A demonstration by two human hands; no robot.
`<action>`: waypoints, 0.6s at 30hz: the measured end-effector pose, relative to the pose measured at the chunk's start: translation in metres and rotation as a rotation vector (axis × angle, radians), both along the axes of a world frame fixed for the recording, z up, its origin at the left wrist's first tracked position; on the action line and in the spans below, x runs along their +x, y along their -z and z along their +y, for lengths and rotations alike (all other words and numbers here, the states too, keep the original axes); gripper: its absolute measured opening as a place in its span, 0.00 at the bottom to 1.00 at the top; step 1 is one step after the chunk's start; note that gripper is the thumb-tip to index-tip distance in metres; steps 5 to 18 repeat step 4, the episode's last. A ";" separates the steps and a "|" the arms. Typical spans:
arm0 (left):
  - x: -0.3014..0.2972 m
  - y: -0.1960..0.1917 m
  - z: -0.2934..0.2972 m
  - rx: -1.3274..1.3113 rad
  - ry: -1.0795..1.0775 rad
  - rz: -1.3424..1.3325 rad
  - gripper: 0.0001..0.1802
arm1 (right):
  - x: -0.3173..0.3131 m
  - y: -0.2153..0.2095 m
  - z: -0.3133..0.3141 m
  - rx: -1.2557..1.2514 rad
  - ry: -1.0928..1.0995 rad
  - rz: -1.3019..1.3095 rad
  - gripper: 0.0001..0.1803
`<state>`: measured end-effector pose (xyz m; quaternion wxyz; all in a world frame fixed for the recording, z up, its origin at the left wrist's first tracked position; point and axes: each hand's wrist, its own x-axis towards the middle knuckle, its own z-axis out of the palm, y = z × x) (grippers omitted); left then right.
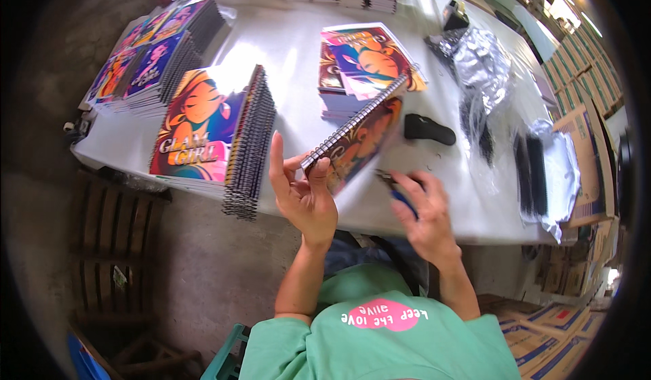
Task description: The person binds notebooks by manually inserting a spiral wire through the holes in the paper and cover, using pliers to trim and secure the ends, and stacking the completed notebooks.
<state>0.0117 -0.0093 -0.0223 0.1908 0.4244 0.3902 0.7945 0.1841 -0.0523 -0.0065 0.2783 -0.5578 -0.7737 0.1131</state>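
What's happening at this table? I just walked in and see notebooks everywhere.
A person in a green shirt holds a spiral-bound notebook tilted above the white table, the left hand gripping its lower corner by the wire spine. The right hand grips a blue-handled tool beside it. Stacks of bound notebooks lie to the left, loose covers ahead, black spiral wires to the right.

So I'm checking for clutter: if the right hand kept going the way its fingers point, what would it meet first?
The right hand, holding a blue-handled tool, points up-left. It would likely meet the tilted notebook held by the left hand first, though depth is unclear.
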 end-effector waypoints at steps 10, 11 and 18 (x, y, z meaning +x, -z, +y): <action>-0.022 -0.002 -0.006 -0.074 0.098 -0.128 0.32 | 0.038 0.042 0.002 0.027 0.236 -0.357 0.23; -0.022 -0.002 -0.006 -0.074 0.098 -0.128 0.32 | 0.038 0.042 0.002 0.027 0.236 -0.357 0.23; -0.022 -0.002 -0.006 -0.074 0.098 -0.128 0.32 | 0.038 0.042 0.002 0.027 0.236 -0.357 0.23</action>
